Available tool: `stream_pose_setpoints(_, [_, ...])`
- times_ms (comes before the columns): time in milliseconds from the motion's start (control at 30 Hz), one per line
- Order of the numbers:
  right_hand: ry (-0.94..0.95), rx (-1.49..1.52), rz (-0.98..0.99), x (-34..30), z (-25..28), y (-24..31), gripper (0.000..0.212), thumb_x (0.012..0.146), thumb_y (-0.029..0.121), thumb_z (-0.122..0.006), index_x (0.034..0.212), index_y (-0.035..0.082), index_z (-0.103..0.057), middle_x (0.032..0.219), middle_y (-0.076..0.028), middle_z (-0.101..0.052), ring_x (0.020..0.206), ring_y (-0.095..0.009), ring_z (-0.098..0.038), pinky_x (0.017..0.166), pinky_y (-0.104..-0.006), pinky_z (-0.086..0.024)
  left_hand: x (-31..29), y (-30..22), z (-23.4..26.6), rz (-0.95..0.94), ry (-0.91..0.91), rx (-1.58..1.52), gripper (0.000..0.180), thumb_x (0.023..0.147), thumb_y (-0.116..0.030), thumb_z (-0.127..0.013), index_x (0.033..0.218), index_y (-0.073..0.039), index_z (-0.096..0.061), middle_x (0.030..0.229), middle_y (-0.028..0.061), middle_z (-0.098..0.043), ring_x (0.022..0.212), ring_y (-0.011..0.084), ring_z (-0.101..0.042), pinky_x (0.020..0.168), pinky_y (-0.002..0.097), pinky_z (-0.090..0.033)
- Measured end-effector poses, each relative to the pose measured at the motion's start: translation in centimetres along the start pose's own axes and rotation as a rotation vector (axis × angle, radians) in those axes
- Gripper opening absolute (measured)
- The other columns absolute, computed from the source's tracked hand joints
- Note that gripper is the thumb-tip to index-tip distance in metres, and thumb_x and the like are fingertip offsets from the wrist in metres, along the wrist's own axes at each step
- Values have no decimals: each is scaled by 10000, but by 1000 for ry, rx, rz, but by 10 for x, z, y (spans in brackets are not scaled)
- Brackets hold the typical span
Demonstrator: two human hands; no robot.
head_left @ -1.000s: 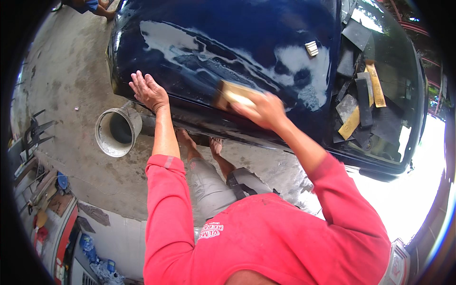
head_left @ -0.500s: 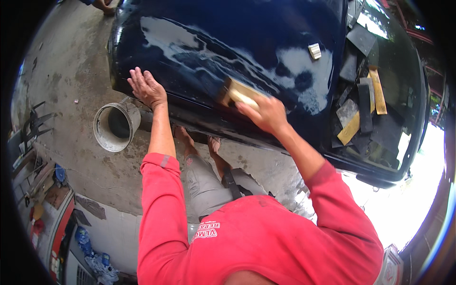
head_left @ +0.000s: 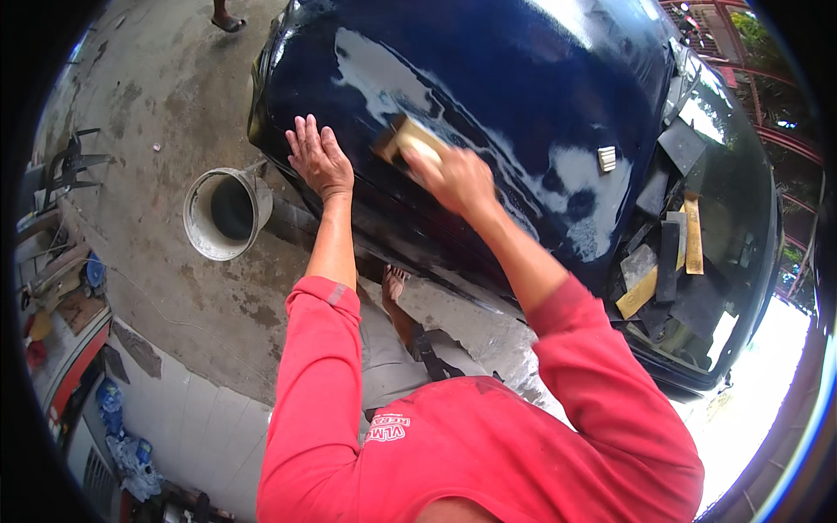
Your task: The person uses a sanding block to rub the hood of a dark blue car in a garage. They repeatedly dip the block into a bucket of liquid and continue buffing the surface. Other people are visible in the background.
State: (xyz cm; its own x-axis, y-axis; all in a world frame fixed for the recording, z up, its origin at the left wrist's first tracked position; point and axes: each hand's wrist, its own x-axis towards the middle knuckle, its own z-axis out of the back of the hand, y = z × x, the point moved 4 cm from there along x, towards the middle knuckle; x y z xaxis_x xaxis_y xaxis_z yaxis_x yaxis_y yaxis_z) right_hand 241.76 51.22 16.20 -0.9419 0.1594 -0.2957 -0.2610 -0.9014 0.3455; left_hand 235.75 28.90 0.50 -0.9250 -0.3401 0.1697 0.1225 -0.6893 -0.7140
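Note:
A dark blue car hood point(head_left: 488, 78) spreads out in front of me, with dull grey patches and wet streaks on its paint. My right hand point(head_left: 458, 179) grips a tan sanding block point(head_left: 403, 139) with a pale cream upper part, held against the hood's near half. Its fingers wrap over the top, and the underside is hidden. Over the hood's near left edge, my left hand point(head_left: 321, 161) is open with its fingers stretched out. I cannot tell whether its palm touches the paint. A small white ribbed block point(head_left: 607, 159) lies farther right on the hood.
Dark sandpaper sheets point(head_left: 682, 146) and several tan strips point(head_left: 693, 234) lie about the base of the windshield point(head_left: 741, 218). A grimy white bucket point(head_left: 196, 218) stands on the concrete floor at left. Another person's foot point(head_left: 228, 23) shows at the top.
The view has shifted, so the car sits lower and farther right. My right hand has slid the sanding block leftward along the hood. My left hand stays by the hood's edge.

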Motion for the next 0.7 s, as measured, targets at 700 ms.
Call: stream_pose_setpoints(700, [153, 150, -46, -99, 25, -80, 646, 962, 712, -613, 1105, 128, -847, 837, -208, -781, 780, -414, -775, 735, -490, -616, 3, -8, 4, 7, -9, 12, 535, 1149, -459, -414, 1560, -160, -583, 1690, 76, -479, 1611, 358, -339, 1265, 615, -254])
